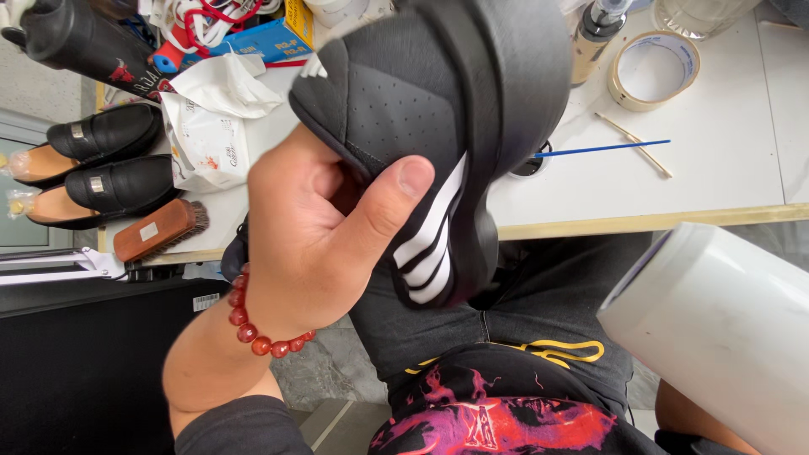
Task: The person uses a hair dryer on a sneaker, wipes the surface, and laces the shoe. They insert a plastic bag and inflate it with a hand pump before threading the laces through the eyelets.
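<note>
White cylinder: large smooth white cylinder (716, 337), nearest the camera, low and right of the shoe; whatever holds it is out of sight, so the right hand's grip cannot be told.
Clothing: dark top with red and pink print (497, 417) and dark trousers, below the shoe.
Left hand: left hand (316, 227) closed around the shoe's edge, thumb pressed flat on the outer side beside the white stripes, fingers curled behind; red bead bracelet (257, 333) on the wrist.
Shoe: black shoe (438, 109) with three white stripes, raised in the air in front of the table edge, sole side turned right.
Table: white table (725, 168) behind the shoe.
Brush: wooden brush (160, 229), left of the shoe.
Loafers: pair of black loafers (101, 164), further left.
Tape: roll of tape (655, 69), upper right of the shoe.
Sticks: blue stick (602, 149) and thin wooden stick (634, 145), right of the shoe.
</note>
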